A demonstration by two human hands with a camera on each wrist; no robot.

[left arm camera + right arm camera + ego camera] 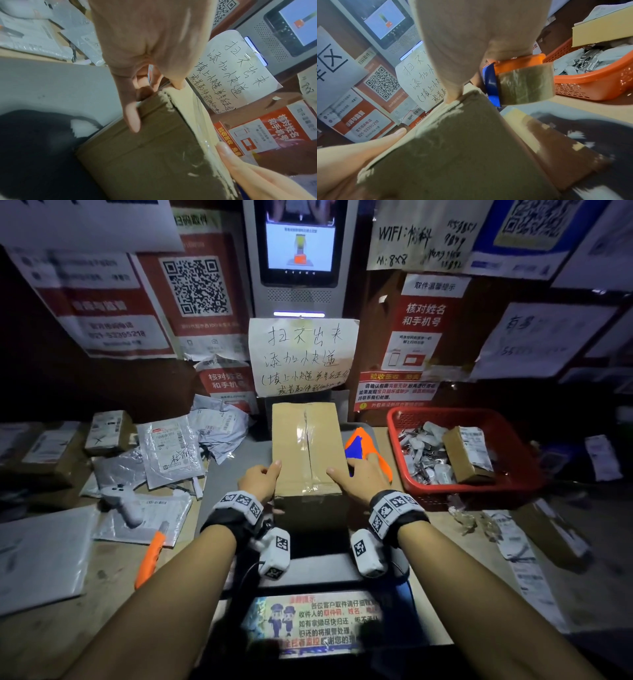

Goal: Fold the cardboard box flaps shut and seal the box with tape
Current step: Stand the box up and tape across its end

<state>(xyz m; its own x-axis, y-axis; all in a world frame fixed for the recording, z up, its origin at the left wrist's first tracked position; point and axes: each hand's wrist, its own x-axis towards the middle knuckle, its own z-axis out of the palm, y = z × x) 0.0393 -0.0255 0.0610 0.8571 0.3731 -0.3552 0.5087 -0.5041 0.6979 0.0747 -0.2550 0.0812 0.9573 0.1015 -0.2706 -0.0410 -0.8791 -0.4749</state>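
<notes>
A brown cardboard box (308, 446) stands in the middle of the counter with its flaps shut. Clear tape (308, 433) runs along the top seam. My left hand (262, 477) grips the box's near left corner, thumb on top and fingers (132, 121) down the side of the box (145, 155). My right hand (356, 477) holds the near right edge, thumb on the top of the box (453, 148); its other fingers are hidden. An orange and blue tape dispenser (363, 446) with its roll (527, 83) sits just right of the box, close behind my right hand (479, 40).
A red basket (445, 412) with small packets and a small box (469, 453) stands at the right. Grey mail bags (171, 450), a white controller (123, 501) and an orange knife (150, 556) lie at the left. A kiosk screen (299, 241) and a handwritten note (303, 357) rise behind the box.
</notes>
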